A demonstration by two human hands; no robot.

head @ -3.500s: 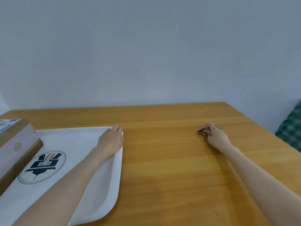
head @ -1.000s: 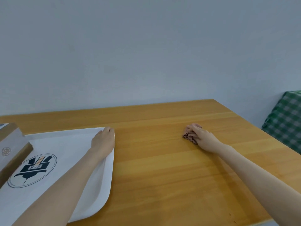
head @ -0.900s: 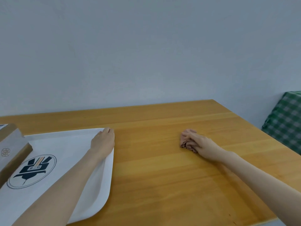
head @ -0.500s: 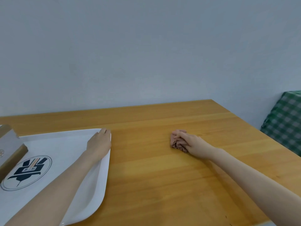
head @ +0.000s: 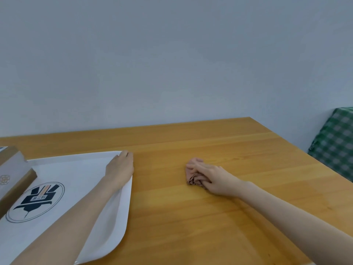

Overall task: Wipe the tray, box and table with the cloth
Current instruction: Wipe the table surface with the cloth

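A white tray (head: 80, 169) with a round dark logo lies at the left of the wooden table (head: 191, 217). My left hand (head: 121, 168) rests flat on the tray's far right corner, fingers over the rim. A brown and white cardboard box (head: 11, 175) sits on the tray's left side, cut off by the frame edge. My right hand (head: 212, 177) grips a crumpled pinkish-brown cloth (head: 192, 175) and presses it on the table, mid-way between the tray and the table's right edge.
A plain pale wall stands behind the table's far edge. Something covered in green checked fabric (head: 336, 144) stands beyond the table's right edge. The table's near right corner shows at the bottom of the view.
My right hand has slid the cloth leftward across the table toward the tray. My left hand has stayed on the tray's corner.
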